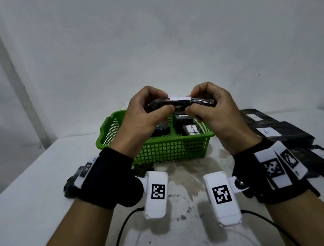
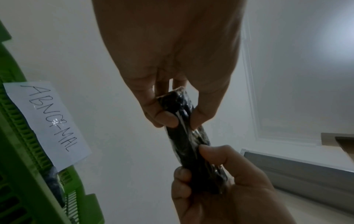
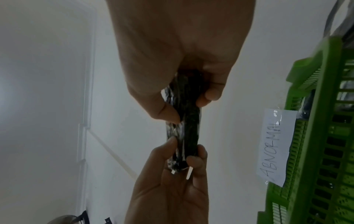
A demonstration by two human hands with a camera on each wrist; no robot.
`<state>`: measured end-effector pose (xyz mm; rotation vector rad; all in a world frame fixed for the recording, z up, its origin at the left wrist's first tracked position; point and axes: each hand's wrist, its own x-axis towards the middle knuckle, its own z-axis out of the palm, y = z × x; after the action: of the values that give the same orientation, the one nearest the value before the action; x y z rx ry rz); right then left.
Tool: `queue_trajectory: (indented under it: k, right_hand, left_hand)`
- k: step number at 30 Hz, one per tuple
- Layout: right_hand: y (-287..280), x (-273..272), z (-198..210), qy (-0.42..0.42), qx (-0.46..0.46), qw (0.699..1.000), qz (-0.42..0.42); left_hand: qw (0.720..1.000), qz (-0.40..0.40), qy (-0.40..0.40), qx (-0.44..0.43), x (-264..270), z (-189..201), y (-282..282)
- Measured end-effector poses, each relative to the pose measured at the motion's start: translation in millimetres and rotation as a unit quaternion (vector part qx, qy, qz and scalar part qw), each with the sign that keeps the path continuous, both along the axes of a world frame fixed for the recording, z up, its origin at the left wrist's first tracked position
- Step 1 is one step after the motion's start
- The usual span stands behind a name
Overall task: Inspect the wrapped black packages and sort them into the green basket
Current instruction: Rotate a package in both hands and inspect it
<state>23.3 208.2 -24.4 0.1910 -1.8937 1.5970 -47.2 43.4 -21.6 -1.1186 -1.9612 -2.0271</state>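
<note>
A black package (image 1: 179, 103), glossy in crinkled clear wrap with a white label on top, is held level at frame centre, above the green mesh basket (image 1: 159, 148). The basket sits mid-frame and holds more black packages (image 1: 185, 127), one labelled "A". A paper tag reading "ABNORMAL" (image 2: 47, 121) hangs on its wall.

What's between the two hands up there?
A wrapped black package, pinched at each end by the left hand and right hand; the head view shows it.
</note>
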Motion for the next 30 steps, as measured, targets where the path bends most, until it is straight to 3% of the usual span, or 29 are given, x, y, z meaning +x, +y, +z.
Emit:
queue_trajectory:
  k: [4, 9, 12, 17, 20, 23, 26, 28, 30]
  right_hand:
    - [4.3, 3.3, 2.5, -0.01, 0.019, 0.999, 0.046]
    - [5.7, 3.0, 6.3, -0.031, -0.06, 0.996, 0.059]
    - [6.4, 5.3, 6.8, -0.028, -0.065, 0.997, 0.036]
    - [1.5, 9.3, 8.0, 0.018, 0.001, 0.999, -0.029]
    - [4.9, 11.0, 10.9, 0.011, -0.019, 1.0, 0.023]
    - [9.6, 13.5, 13.9, 0.012, -0.032, 0.998, 0.049]
    - [11.9, 12.8, 12.1, 0.018, 0.008, 0.998, -0.051]
    - [12.4, 12.5, 8.7, 0.007, 0.09, 0.986, -0.141]
    - [11.0, 14.2, 8.4, -0.003, 0.155, 0.975, -0.16]
  left_hand:
    - [0.997, -0.054, -0.038, 0.041, -0.1, 2.7, -2.4]
    - [0.997, -0.059, 0.008, 0.043, -0.3, 3.9, -4.9]
    - [0.997, -0.06, 0.013, 0.036, 0.6, 3.8, -5.0]
    - [0.999, -0.042, 0.025, 0.011, 4.7, 2.2, -0.3]
    - [0.997, -0.074, -0.024, 0.016, 7.2, 6.9, -3.1]
    - [0.976, -0.17, -0.134, 0.02, 8.1, 12.9, -9.8]
    - [0.963, -0.214, -0.159, 0.042, 8.4, 14.8, -14.2]
    - [0.972, -0.192, -0.133, 0.038, 9.9, 13.6, -12.1]
    - [0.98, -0.167, -0.104, 0.033, 10.6, 11.0, -8.9]
